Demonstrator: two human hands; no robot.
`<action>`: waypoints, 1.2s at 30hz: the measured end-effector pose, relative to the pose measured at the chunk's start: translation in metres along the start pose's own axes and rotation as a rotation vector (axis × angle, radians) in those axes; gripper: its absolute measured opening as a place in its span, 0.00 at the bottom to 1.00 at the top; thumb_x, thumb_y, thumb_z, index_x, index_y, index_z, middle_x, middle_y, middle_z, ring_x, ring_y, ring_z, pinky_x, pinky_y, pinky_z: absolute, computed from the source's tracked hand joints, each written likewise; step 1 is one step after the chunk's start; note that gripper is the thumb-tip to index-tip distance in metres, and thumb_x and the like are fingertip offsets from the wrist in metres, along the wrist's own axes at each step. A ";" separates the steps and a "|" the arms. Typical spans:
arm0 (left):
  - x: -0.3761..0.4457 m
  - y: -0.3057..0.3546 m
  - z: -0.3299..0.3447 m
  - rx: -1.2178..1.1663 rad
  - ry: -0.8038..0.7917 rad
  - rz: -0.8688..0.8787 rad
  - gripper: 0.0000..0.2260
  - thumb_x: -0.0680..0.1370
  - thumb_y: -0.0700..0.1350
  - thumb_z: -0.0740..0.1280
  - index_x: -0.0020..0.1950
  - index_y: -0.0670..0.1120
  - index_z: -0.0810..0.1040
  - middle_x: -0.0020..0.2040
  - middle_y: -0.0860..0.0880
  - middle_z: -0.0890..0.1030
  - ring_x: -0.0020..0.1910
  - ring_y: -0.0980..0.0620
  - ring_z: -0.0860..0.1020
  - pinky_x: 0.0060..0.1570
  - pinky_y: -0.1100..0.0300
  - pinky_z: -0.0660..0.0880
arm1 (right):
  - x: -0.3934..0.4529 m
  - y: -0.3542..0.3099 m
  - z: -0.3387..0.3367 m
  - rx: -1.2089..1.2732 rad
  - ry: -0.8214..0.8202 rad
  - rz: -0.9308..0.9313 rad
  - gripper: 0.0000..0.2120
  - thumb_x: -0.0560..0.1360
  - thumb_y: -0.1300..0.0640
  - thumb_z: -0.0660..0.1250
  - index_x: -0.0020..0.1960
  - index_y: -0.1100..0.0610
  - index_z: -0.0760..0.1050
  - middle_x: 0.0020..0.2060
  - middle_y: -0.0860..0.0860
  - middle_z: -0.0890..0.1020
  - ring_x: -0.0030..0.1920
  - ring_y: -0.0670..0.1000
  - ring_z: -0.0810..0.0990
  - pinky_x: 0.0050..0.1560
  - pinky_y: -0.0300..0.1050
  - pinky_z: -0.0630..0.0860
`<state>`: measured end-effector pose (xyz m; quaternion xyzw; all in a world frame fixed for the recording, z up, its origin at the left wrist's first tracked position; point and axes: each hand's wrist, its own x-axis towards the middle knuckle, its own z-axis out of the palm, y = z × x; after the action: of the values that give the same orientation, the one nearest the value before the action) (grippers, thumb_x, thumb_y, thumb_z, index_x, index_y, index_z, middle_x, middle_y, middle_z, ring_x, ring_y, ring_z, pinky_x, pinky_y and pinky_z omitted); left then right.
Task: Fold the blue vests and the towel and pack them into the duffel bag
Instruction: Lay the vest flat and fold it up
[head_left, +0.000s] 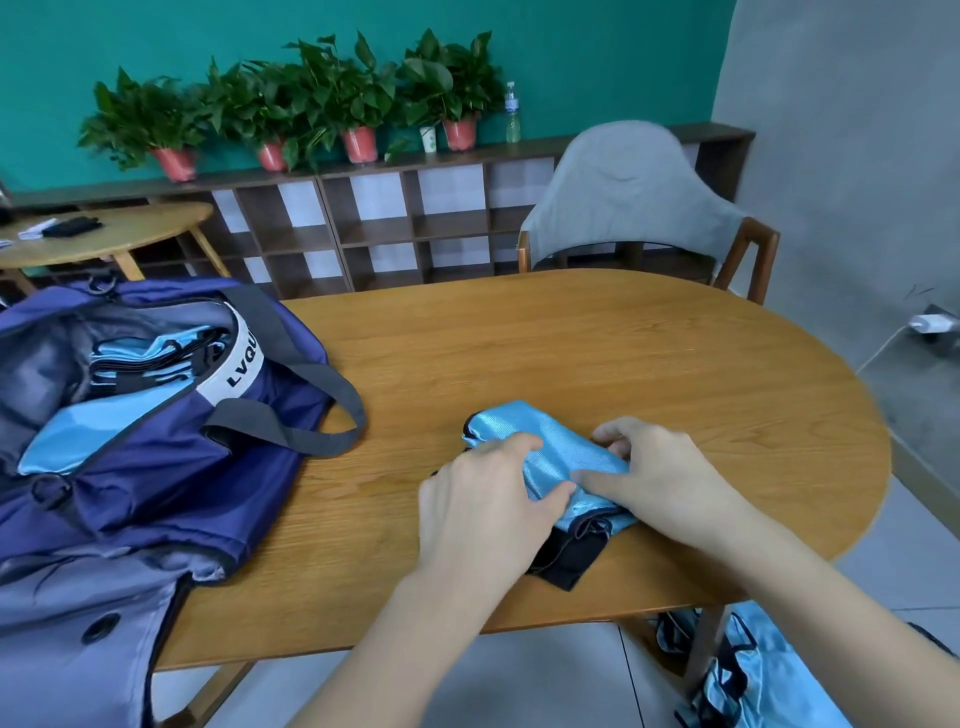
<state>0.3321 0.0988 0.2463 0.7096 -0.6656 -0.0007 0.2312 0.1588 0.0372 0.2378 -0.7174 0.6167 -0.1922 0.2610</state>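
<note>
Both hands pinch a folded blue vest (550, 457) on the wooden worktop (623, 353): left hand (483, 499) and right hand (654, 473) grip its fabric. The open duffel bag (145, 415) beside it holds folded vests (140, 358).

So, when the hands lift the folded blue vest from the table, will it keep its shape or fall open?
The folded blue vest looks thin and shiny, so it is probably floppy and slippery. It creases under the left hand and the right hand, so the fold would likely loosen unless supported. It seems light.
</note>
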 end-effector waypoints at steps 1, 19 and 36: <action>0.002 -0.002 -0.001 -0.023 0.035 0.010 0.25 0.72 0.69 0.69 0.66 0.63 0.76 0.53 0.58 0.80 0.53 0.56 0.80 0.45 0.59 0.73 | 0.000 -0.001 0.000 0.028 -0.010 0.010 0.26 0.71 0.44 0.75 0.66 0.48 0.76 0.51 0.45 0.79 0.54 0.47 0.79 0.50 0.38 0.72; 0.043 -0.055 0.008 -0.928 -0.251 -0.010 0.11 0.79 0.36 0.70 0.53 0.50 0.87 0.55 0.62 0.85 0.59 0.65 0.79 0.58 0.73 0.69 | 0.011 0.008 0.009 0.944 0.105 -0.112 0.15 0.81 0.61 0.65 0.62 0.45 0.70 0.57 0.56 0.81 0.48 0.58 0.83 0.48 0.56 0.81; -0.028 -0.120 -0.066 -0.802 0.068 -0.060 0.18 0.74 0.47 0.75 0.60 0.64 0.80 0.62 0.63 0.77 0.65 0.65 0.73 0.66 0.62 0.69 | -0.032 -0.093 0.043 0.526 0.051 -0.328 0.13 0.73 0.55 0.76 0.54 0.42 0.80 0.43 0.43 0.85 0.40 0.51 0.81 0.44 0.46 0.77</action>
<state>0.4631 0.1474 0.2571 0.5819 -0.5835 -0.2435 0.5115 0.2521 0.0838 0.2625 -0.7102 0.4281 -0.4027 0.3875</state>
